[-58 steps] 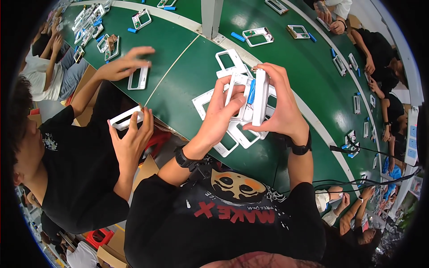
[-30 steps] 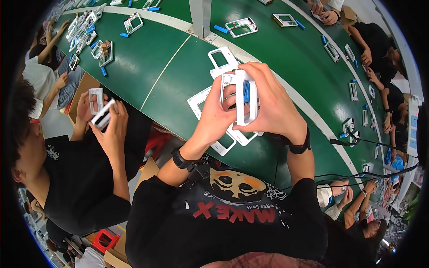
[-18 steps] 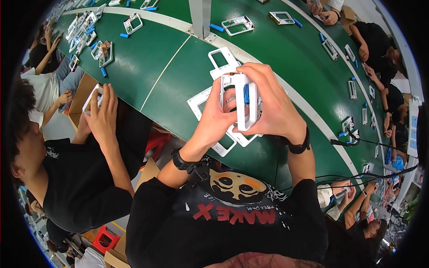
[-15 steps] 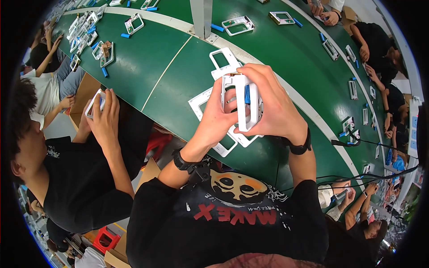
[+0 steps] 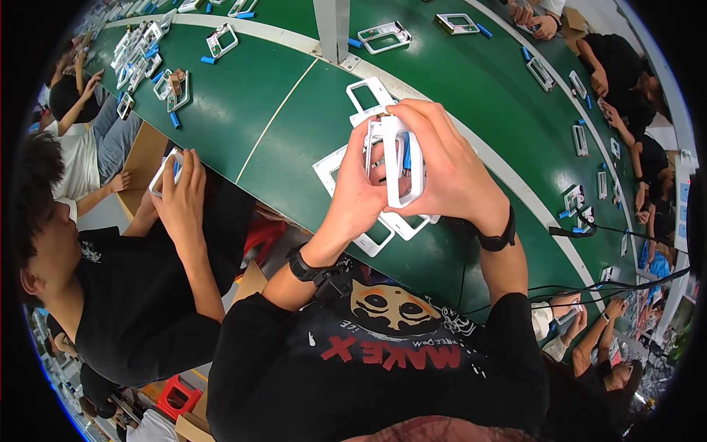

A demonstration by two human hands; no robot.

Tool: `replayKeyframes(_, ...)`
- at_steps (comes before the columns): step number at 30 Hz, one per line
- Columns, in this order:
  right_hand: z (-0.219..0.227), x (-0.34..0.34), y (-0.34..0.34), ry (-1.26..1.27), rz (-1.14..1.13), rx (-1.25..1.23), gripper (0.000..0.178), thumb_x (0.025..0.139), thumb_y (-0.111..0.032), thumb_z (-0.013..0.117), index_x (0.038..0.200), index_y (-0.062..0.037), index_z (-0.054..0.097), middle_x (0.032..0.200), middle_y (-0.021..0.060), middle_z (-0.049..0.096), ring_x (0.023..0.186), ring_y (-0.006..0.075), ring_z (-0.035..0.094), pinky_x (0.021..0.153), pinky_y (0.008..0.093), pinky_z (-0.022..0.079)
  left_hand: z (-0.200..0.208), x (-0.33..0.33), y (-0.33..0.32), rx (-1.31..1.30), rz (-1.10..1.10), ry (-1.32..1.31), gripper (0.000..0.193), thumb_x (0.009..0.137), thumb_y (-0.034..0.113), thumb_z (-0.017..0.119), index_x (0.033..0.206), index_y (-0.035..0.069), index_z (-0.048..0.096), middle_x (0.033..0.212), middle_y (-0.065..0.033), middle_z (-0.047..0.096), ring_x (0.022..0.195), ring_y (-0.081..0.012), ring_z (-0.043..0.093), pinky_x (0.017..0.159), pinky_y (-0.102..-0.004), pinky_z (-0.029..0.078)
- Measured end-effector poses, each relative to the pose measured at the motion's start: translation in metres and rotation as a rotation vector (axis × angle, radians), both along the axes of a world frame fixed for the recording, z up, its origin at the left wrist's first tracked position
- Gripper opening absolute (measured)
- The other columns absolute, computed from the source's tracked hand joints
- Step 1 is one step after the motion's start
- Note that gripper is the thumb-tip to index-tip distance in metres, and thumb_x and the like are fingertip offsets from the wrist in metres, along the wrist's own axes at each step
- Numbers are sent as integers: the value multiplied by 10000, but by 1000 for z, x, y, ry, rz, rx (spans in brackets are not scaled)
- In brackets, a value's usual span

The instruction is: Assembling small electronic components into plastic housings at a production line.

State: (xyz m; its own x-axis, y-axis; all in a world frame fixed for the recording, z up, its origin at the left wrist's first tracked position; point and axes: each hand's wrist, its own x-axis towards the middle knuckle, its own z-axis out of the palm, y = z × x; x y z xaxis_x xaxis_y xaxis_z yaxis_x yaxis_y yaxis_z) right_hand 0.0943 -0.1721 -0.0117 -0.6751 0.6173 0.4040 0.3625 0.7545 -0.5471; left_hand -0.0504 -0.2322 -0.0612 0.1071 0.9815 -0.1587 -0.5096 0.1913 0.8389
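Both my hands hold a white plastic frame-shaped casing upright above the green table. My left hand grips its left side, thumb toward the near end. My right hand wraps the right side, with its fingers over the top. A blue cylinder shows inside the casing. Behind and below the hands, several loose white frames lie on the table: one frame beyond the fingers, another frame left of them, and a third frame nearer me. My hands partly hide this group.
A metal post rises beyond my hands. Beyond a pale rail, a green strip carries white frames and blue cylinders. More casings are heaped far left. A co-worker's hand holds a casing at left. Black cables hang at right.
The casing has turned slightly between my hands, which keep their grip. Frames and cylinders on the far strip appear a little farther left. The co-worker's hand at left has shifted slightly right.
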Motion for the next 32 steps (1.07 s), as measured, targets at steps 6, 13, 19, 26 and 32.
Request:
replayKeyframes(6, 0, -5, -6, -51, 15, 49, 920, 469, -169, 860, 1278, 23, 466, 1221, 174, 498, 1088, 359, 530, 887, 404, 503, -1, 0, -8, 8, 47, 55, 848, 751, -79, 674, 1458, 111, 245, 1246, -143, 526, 1106, -212, 579, 899, -319, 523)
replayKeyframes(13, -3, -6, -12, -28, 10, -3, 945, 489, -148, 877, 1316, 0, 443, 1274, 179, 468, 1150, 372, 516, 949, 419, 464, -2, -3, -12, 75, 52, 43, 860, 761, -47, 686, 1470, 115, 228, 1259, -151, 522, 1157, -213, 549, 933, -332, 486)
replayKeyframes(19, -3, -9, -16, -29, 3, -40, 985, 485, -175, 901, 1333, 0, 431, 1293, 185, 449, 1176, 376, 515, 948, 422, 474, -2, -6, -19, -2, 15, -80, 613, 921, 121, 497, 1477, 113, 241, 1272, -133, 515, 1158, -215, 540, 934, -324, 485)
replayKeyframes(26, -13, -15, -16, -47, -18, -66, 1006, 475, -183, 913, 1335, -3, 424, 1297, 186, 444, 1178, 380, 513, 950, 419, 474, -11, -10, -19, -14, 27, -65, 518, 998, 236, 334, 1492, 118, 234, 1312, -115, 493, 1207, -222, 510, 933, -348, 489)
replayKeyframes(32, -15, -17, -15, -57, -7, -91, 1003, 492, -171, 910, 1347, -6, 414, 1299, 182, 443, 1189, 379, 505, 962, 421, 465, -13, -8, -17, 55, 31, 29, 532, 1021, 309, 328, 1506, 126, 209, 1345, -107, 463, 1212, -238, 506, 976, -384, 463)
